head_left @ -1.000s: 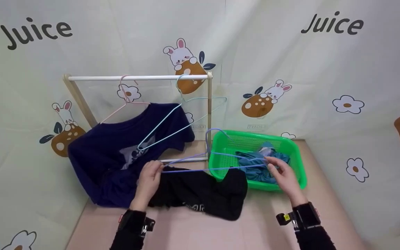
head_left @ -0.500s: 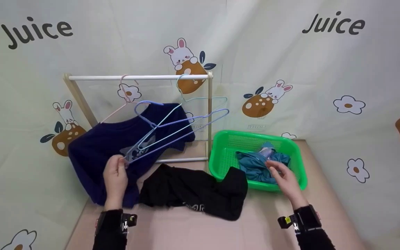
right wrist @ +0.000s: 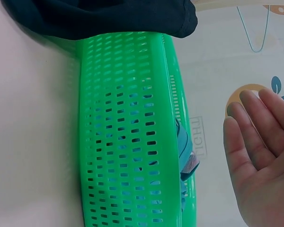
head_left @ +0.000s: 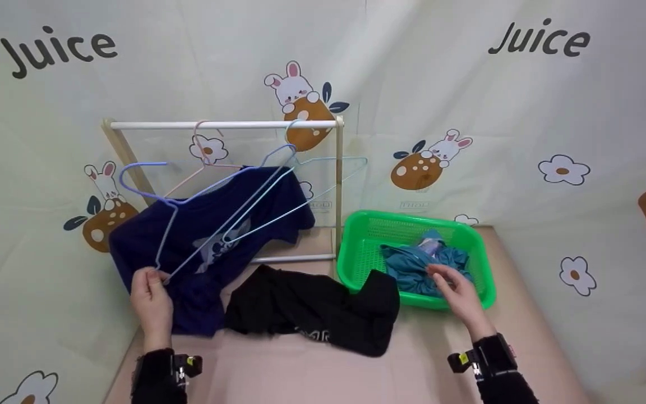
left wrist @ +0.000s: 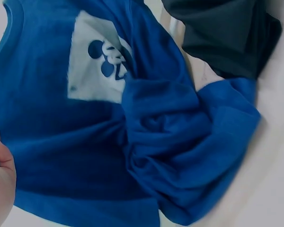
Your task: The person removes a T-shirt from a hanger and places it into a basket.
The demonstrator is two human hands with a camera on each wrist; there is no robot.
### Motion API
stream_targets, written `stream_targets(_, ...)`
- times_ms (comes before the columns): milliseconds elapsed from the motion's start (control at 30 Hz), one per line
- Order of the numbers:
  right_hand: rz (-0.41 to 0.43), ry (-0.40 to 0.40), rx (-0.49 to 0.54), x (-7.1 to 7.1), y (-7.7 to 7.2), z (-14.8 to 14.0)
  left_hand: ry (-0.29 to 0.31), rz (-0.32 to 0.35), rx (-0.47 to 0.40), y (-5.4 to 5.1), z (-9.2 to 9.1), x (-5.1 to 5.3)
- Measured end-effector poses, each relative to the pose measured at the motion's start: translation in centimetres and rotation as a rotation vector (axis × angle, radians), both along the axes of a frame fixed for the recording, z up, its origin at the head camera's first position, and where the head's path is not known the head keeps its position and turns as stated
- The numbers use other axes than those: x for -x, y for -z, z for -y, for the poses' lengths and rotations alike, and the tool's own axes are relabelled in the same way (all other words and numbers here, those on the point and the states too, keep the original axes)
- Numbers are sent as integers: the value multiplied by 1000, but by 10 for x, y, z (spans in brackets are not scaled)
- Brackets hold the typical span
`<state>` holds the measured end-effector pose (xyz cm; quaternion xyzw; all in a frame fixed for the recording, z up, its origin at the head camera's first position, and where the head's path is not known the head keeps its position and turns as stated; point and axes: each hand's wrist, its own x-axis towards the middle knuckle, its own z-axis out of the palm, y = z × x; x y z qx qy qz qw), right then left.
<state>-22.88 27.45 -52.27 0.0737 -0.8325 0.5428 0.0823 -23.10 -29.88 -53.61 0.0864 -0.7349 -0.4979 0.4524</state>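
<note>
My left hand (head_left: 152, 303) pinches one lower corner of a purple-blue clothes hanger (head_left: 216, 180), which tilts up and to the right in front of a navy shirt (head_left: 155, 238). That shirt hangs on a pink hanger (head_left: 185, 182); its pale printed patch (left wrist: 97, 56) shows in the left wrist view. Over the green basket's near side hovers my right hand (head_left: 463, 297), holding nothing, its fingers (right wrist: 251, 137) relaxed and extended. A black garment (head_left: 317, 311) lies in a heap on the table between the two hands.
A rack with a white bar (head_left: 160, 126) stands at the back, with a bare mint-green hanger (head_left: 331, 193) on it. To its right sits the green basket (head_left: 356, 224) holding teal cloth (head_left: 404, 269). A printed curtain (head_left: 525, 112) closes off the back and sides.
My right hand has let go of the purple-blue hanger and stayed over the basket. My left hand has carried the hanger leftward, and its hook has swung over to the left.
</note>
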Motion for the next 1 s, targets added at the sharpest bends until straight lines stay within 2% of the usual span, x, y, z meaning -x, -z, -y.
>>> stream_targets(100,4,2,2,-1,1,0,-7,3,-21,3,5,-2)
stream_targets(167,4,6,1,-2,2,0,-31,34,-21,4,7,-2)
stream_targets(267,1,8,-2,-2,2,0,-69,100,-3,1,6,-1)
stream_targets(367,4,9,-4,-2,2,2,-100,129,47,-6,4,3)
stream_targets(633,13,-41,-1,0,5,10,-92,31,176,-32,-11,27)
stream_targets(900,0,-73,18,1,12,23,-84,20,227,-57,-29,50)
stream_targets(1000,0,-72,-10,0,14,27,-83,13,243,-65,-37,56)
